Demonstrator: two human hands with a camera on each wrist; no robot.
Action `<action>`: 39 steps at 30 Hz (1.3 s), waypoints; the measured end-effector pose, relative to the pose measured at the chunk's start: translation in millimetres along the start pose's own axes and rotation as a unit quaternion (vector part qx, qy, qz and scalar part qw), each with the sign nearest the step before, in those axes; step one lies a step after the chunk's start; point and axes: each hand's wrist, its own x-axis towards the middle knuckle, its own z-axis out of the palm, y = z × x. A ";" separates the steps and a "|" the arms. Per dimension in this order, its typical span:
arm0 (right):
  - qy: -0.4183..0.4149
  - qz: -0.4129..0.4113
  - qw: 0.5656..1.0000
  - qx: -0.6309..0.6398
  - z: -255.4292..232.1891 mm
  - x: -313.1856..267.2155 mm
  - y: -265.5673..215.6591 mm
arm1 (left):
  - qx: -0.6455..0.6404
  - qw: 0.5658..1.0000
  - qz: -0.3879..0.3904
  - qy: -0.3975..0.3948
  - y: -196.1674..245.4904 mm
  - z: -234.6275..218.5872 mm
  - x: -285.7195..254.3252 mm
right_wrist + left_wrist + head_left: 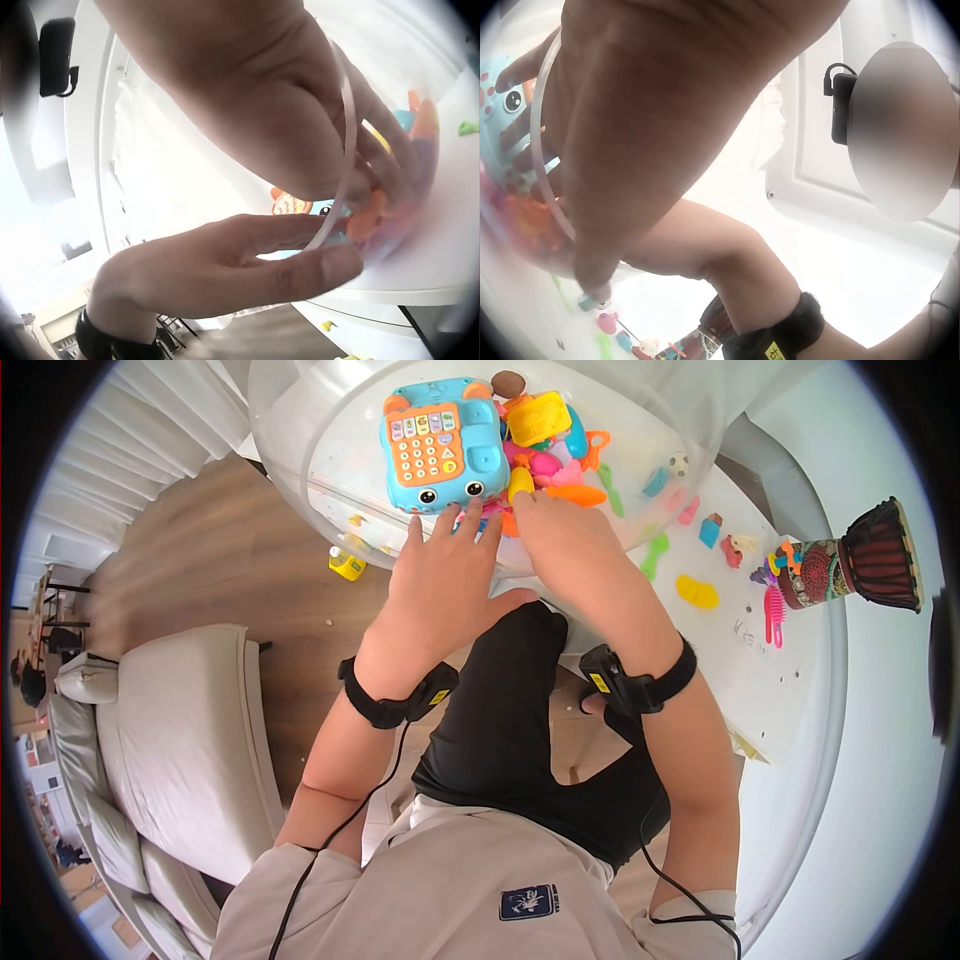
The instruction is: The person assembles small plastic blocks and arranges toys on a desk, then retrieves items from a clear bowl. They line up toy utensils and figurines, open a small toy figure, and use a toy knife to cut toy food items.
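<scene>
A blue toy telephone with orange buttons and eyes lies in a clear round tub, whose rim crosses in front of both hands. My left hand reaches over that rim, fingers spread and fairly straight, fingertips at the telephone's lower edge. Beside it my right hand bends down among the toys and pinches a small orange toy piece at its thumb and fingertips. Most of its fingers are hidden in the head view. Around it are a yellow toy basket and a long orange toy.
On the white table right of the tub lie a yellow toy piece, a pink comb and several small toys. A patterned drum lies at the far right. A yellow bottle is at the left, near a sofa.
</scene>
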 end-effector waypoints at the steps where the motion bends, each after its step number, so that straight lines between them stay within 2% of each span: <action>1: -0.001 0.000 1.000 0.000 -4.3 -0.3 2.4 | -0.019 0.999 0.009 0.035 -0.2 0.8 1.5; 2: -0.019 -0.008 0.998 0.063 -8.3 0.0 5.6 | -0.037 0.997 0.017 0.069 -0.4 1.4 3.5; 3: -0.037 -0.016 0.991 0.125 -12.2 0.4 7.9 | -0.038 0.997 0.017 0.069 -1.1 -0.6 5.0; 4: -0.038 -0.017 0.991 0.126 -15.5 0.6 10.2 | -0.115 0.992 0.003 0.059 -2.0 -4.6 6.3; 5: -0.046 -0.004 0.981 0.186 -18.8 0.5 11.7 | -0.192 0.980 -0.011 0.050 -3.2 -7.7 7.0; 6: -0.055 0.008 0.968 0.245 -21.7 0.9 10.8 | -0.191 0.980 -0.014 0.048 -4.5 -9.2 7.3; 7: -0.057 0.006 0.967 0.247 -25.1 2.0 8.6 | -0.195 0.980 -0.033 0.037 -5.9 -10.3 8.0; 8: -0.069 0.040 0.964 0.253 -29.3 2.9 6.1 | -0.199 0.978 -0.053 0.026 -7.3 -10.8 7.7; 9: -0.082 0.075 0.960 0.258 -30.8 2.8 4.5 | -0.199 0.978 -0.054 0.025 -8.2 -9.9 6.2; 10: -0.084 0.077 0.959 0.258 -24.8 2.7 5.1 | -0.179 0.982 -0.054 0.001 -8.7 -8.4 3.7; 12: 0.042 0.066 0.996 0.051 -4.6 5.3 14.4 | -0.160 0.986 -0.051 -0.023 -6.7 -11.0 3.2; 13: 0.041 0.068 0.995 0.051 3.2 5.3 19.0 | -0.175 0.983 -0.045 -0.025 -4.1 -17.2 3.9; 15: 0.002 0.032 0.998 -0.051 8.9 5.5 22.3 | -0.191 0.980 -0.042 -0.028 -0.3 -20.5 3.8; 18: -0.024 0.022 0.997 -0.067 6.8 7.3 23.0 | -0.167 0.985 -0.034 -0.035 3.5 -15.3 6.4; 20: -0.057 0.039 0.995 -0.068 2.9 13.0 21.8 | -0.119 0.992 -0.009 0.045 0.8 -7.8 7.9; 21: -0.089 0.050 0.992 -0.071 2.1 14.9 21.7 | -0.118 0.992 -0.008 0.045 2.9 -8.9 9.1; 23: -0.072 0.054 0.994 -0.054 3.0 16.1 20.2 | -0.127 0.987 -0.071 -0.069 6.2 -15.6 11.5; 25: -0.056 0.057 0.996 -0.035 5.0 17.6 20.2 | -0.112 0.991 -0.062 -0.049 5.6 -8.7 9.1; 27: -0.114 0.066 0.986 -0.099 6.1 17.9 25.5 | -0.099 0.993 -0.048 -0.030 7.7 0.3 7.2; 29: -0.113 0.051 0.987 -0.102 6.4 14.0 31.9 | -0.023 0.999 -0.039 0.021 11.6 6.1 5.8; 31: -0.113 0.033 0.987 -0.108 8.9 12.7 36.7 | -0.007 0.999 -0.034 -0.001 10.1 4.7 5.1; 33: -0.078 0.024 0.996 -0.023 14.9 12.6 38.7 | 0.009 0.999 -0.030 -0.024 10.2 5.1 4.5; 34: -0.078 0.022 0.996 -0.023 17.4 14.3 39.9 | 0.009 0.999 -0.034 -0.019 10.5 4.7 4.5; 36: -0.136 0.092 0.986 -0.021 8.3 18.0 32.8 | 0.009 0.999 -0.039 -0.012 11.2 2.7 5.2; 37: -0.135 0.091 0.986 -0.022 11.5 17.2 34.3 | 0.018 0.999 -0.043 -0.028 11.7 0.5 6.6; 39: -0.040 0.093 0.995 -0.012 18.0 12.6 36.8 | 0.026 0.998 -0.047 -0.044 12.6 0.6 8.1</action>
